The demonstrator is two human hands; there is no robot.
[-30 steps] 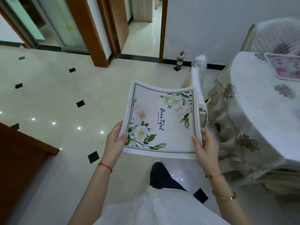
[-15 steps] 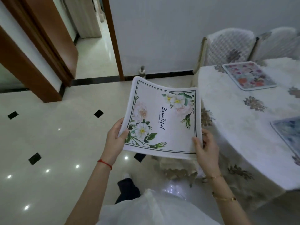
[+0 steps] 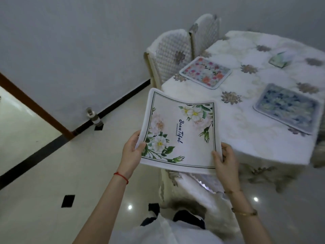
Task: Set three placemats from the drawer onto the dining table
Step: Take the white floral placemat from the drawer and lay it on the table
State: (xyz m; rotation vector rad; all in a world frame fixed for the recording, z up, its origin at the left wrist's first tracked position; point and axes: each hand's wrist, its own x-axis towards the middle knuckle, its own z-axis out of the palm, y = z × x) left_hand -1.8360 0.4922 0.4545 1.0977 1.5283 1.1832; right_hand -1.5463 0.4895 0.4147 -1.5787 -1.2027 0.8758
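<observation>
White and floral, the third placemat [image 3: 179, 134] hangs in the air beside the dining table [image 3: 246, 124], its near corners pinched by the left hand [image 3: 131, 152] and right hand [image 3: 223, 161]. Best carry it level over a bare stretch of cloth, clear of the two laid mats [image 3: 204, 72], then lower it flat.

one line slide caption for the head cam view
Both hands carry a white floral placemat toward the table.
</observation>
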